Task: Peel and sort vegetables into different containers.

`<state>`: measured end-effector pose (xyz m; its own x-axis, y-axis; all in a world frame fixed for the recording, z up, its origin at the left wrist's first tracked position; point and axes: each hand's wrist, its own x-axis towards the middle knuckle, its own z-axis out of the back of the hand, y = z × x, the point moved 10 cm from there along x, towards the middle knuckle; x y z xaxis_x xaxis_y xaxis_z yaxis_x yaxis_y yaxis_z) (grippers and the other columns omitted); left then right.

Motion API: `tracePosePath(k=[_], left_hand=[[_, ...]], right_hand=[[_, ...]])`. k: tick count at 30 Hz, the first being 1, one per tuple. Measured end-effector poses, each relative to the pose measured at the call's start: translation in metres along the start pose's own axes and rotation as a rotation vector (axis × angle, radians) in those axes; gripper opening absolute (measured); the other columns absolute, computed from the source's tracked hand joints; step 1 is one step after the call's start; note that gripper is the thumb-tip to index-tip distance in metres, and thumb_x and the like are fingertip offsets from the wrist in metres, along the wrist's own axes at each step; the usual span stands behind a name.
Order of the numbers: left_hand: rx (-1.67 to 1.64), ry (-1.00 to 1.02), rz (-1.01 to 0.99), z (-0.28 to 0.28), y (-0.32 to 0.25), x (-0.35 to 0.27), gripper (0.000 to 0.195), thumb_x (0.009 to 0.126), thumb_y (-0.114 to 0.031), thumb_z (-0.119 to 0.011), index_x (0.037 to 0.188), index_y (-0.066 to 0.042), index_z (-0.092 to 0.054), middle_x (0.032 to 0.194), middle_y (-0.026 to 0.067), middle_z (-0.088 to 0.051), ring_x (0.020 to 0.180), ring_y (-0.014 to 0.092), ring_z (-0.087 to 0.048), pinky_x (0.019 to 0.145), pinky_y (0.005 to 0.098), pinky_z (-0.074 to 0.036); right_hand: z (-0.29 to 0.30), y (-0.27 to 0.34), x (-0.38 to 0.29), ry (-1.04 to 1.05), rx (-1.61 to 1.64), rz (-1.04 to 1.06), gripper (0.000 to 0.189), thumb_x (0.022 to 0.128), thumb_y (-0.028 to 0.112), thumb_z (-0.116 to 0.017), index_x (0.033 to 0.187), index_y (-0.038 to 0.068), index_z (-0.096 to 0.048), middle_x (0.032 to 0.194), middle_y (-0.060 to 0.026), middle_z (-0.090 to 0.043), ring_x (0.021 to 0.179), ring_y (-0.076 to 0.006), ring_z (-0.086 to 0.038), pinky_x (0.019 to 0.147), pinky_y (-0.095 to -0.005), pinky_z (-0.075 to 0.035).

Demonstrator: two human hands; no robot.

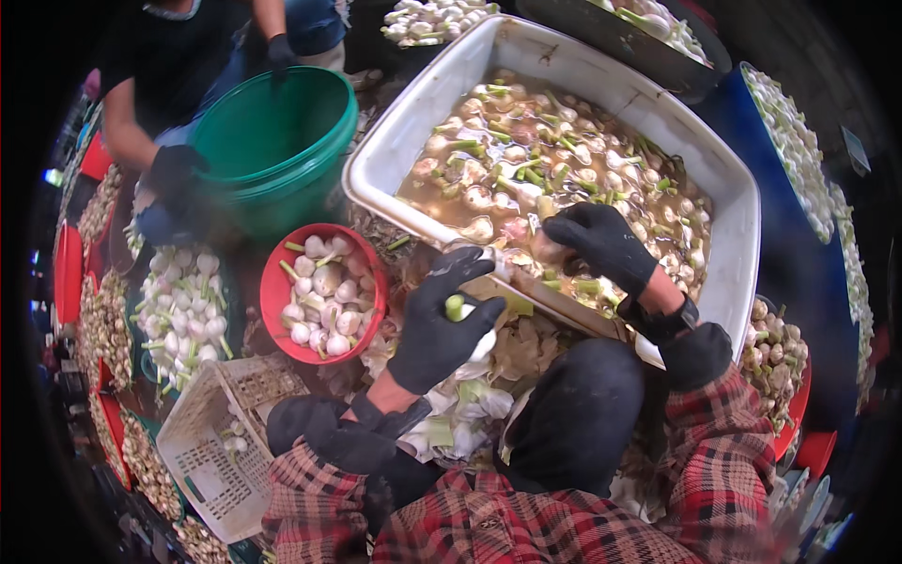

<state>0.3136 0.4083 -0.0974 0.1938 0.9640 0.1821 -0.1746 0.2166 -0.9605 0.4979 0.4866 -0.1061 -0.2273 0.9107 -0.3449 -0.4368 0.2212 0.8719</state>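
My left hand, in a black glove, is closed around a garlic bulb. Its cut green stem pokes out between thumb and fingers, and most of the bulb is hidden. The black-gloved right hand reaches over the near rim of a white plastic tub. Its fingers grip another garlic bulb, pinkish brown, just at the water. Many more bulbs and bits of green stem float in the tub's murky brown water.
Peeled garlic fills a red bowl on the left. Loose skins lie below my hands. A white plastic crate stands lower left. Across from me, a co-worker's gloved hands hold a green bucket. A red basin with garlic stands right.
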Motion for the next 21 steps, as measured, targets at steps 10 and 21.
tracePosePath(k=[10,21], left_hand=[[-0.477,-0.281,0.177,0.034,0.005,0.0,0.035,0.083,-0.002,-0.063,0.116,0.004,-0.055,0.102,0.0087,-0.063,0.088,0.012,-0.061,0.074,0.0255,-0.051],[-0.048,-0.343,0.015,0.049,-0.006,-0.008,0.042,0.08,0.002,-0.063,0.121,0.002,-0.053,0.112,0.0097,-0.059,0.101,0.015,-0.058,0.085,0.0282,-0.049]], right_hand=[[-0.051,0.092,-0.04,-0.11,-0.071,0.494,0.024,0.086,0.025,-0.064,0.087,0.001,-0.066,0.073,-0.0084,-0.064,0.065,-0.0135,-0.062,0.058,-0.0283,-0.048],[-0.066,0.117,-0.061,-0.335,-0.419,0.692,0.005,0.072,0.01,-0.068,0.075,0.006,-0.068,0.071,-0.0094,-0.064,0.06,-0.0259,-0.063,0.055,-0.033,-0.049]])
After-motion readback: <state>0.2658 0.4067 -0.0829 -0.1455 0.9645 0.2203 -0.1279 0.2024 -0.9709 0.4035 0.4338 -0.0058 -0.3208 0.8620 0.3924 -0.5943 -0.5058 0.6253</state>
